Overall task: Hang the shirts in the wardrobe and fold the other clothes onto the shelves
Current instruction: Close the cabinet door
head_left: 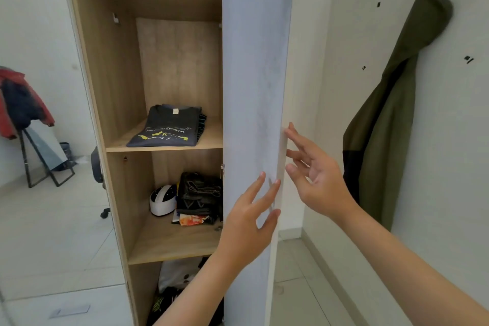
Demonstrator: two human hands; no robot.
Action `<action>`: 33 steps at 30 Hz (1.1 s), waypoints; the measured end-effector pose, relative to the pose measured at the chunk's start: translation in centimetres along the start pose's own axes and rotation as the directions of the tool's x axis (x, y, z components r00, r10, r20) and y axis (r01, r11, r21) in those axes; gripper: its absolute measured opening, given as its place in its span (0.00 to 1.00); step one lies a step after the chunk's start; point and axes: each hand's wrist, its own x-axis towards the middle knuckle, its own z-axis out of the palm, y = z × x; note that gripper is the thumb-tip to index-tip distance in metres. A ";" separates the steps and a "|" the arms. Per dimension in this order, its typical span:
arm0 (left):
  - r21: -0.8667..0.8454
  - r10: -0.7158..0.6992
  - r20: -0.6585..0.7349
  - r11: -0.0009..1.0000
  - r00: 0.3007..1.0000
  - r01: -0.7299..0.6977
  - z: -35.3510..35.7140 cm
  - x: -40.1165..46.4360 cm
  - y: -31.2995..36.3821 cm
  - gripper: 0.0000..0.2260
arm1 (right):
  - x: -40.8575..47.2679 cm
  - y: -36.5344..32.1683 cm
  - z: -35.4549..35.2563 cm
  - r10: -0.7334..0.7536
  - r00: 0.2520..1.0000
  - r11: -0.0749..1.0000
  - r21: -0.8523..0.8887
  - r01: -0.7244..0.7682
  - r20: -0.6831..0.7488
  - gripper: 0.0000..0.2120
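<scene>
I see my left hand (246, 222) spread flat on the pale wardrobe door (254, 74), my right hand (315, 174) fingers splayed at its edge. A folded dark T-shirt (169, 127) lies on the shelf (209, 140) inside; folded dark clothes (198, 196) sit below.

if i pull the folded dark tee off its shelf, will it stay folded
Probably not: the tee looks like soft, floppy cloth, so it would likely sag open unless supported underneath. It seems light. It partly overlaps a striped garment, which might drag along.

Pale grey door (254, 61); dark folded shirt (169, 127), yellow print; olive jacket (391, 114).
</scene>
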 end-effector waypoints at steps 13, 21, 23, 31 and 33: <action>0.011 -0.029 -0.219 0.999 0.975 0.033 -10.8 -4.4 -6.5 0.25 | 7.0 -1.2 12.2 -0.277 0.953 0.959 -0.026 0.282 0.121 0.32; 0.386 -0.025 -0.235 0.915 0.972 0.117 -19.5 -5.7 -14.5 0.22 | 12.7 1.0 25.7 -0.342 0.929 0.914 -0.182 0.363 0.141 0.37; 0.545 -0.016 -0.196 0.830 0.980 0.123 -21.2 -5.6 -17.2 0.27 | 14.3 1.6 28.7 -0.350 0.923 0.893 -0.242 0.380 0.158 0.38; 0.832 -0.158 -0.162 0.509 0.974 0.221 -26.2 -3.2 -28.2 0.55 | 20.4 4.7 36.4 -0.209 0.939 0.809 -0.492 0.323 0.274 0.43; 0.853 -0.174 -0.160 0.471 0.972 0.225 -27.3 -2.2 -31.1 0.57 | 22.0 5.1 38.2 -0.137 0.947 0.792 -0.542 0.280 0.290 0.47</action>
